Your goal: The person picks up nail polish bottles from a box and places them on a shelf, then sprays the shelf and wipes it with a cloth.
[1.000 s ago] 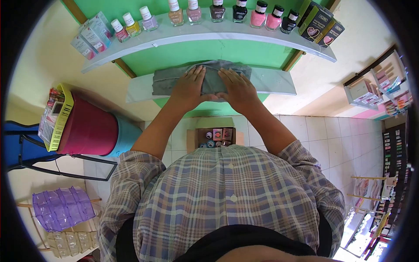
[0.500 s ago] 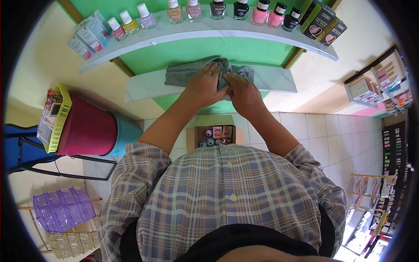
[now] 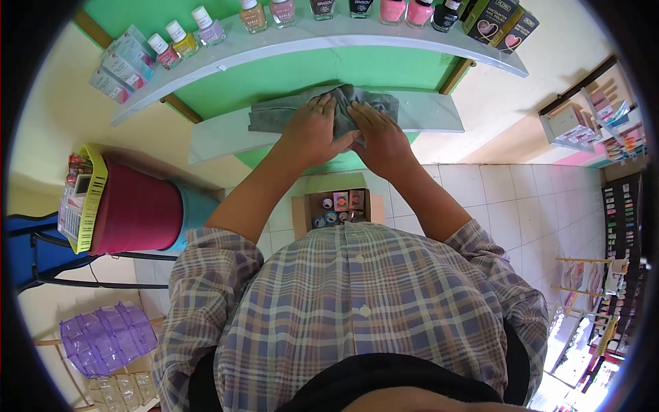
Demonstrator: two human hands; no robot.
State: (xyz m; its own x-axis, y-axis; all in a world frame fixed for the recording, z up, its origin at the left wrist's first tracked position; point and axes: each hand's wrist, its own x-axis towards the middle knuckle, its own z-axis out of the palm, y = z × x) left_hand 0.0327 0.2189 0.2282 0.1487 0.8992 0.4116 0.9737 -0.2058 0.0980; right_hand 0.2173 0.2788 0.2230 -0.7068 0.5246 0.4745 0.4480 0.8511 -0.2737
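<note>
A crumpled grey cloth (image 3: pixel 278 115) lies along the lower white shelf (image 3: pixel 432 113), bunched up in its middle. My left hand (image 3: pixel 310 130) rests on the cloth, fingers stretched out and thumb pointing toward the other hand. Just beside it, my right hand (image 3: pixel 383 141) presses on the bunched part with fingers lying flat and slightly apart. The thumbs of both hands nearly meet at the cloth's front edge. Part of the cloth is hidden beneath the palms.
Above, nail polish bottles (image 3: pixel 254 19) and boxes (image 3: pixel 494 24) stand on the upper shelf (image 3: pixel 309 51). An open carton (image 3: pixel 299 209) of small packages sits on the floor below. At left are a red bin (image 3: pixel 141 206) and a yellow basket (image 3: pixel 88 206).
The fingers of my right hand have spread a little more over the cloth. The cloth's right part looks flatter. The whole view has shifted slightly, with the shelves higher in it.
</note>
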